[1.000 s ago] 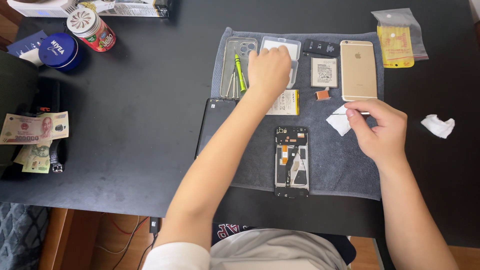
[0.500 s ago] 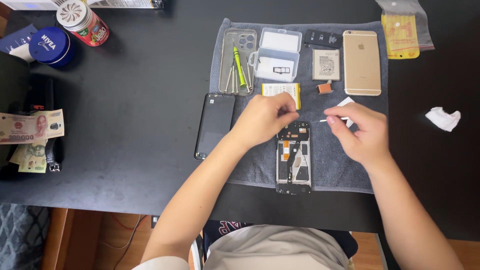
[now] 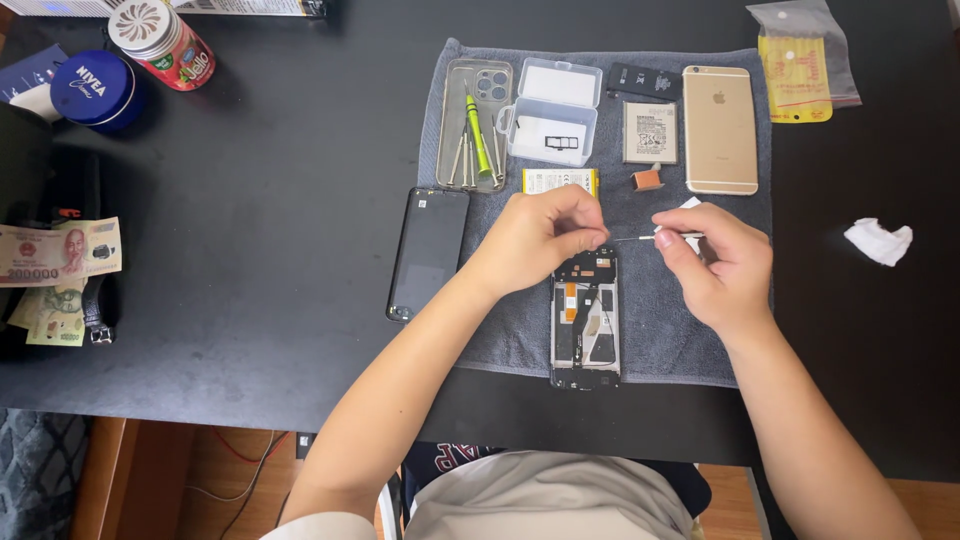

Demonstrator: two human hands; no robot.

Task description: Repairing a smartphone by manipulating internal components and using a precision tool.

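Yellow packet (image 3: 795, 78) in clear bag, bench top right. Blue round tin (image 3: 95, 88), red can (image 3: 162, 42) top left. Yellow-edged white label (image 3: 560, 181) mid-towel.

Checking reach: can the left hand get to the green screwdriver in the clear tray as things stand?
Probably yes. The left hand sits just below the clear tray, and the green screwdriver lies on top of the other tools with nothing over it. But its fingertips are pinched at the thin tool the right hand holds, so it would have to let go first.

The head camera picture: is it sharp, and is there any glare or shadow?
Head view: mostly sharp, hands included; soft daylight glare washes the black table on its left; faint shadows lie under the left hand and right hand on the grey cloth.
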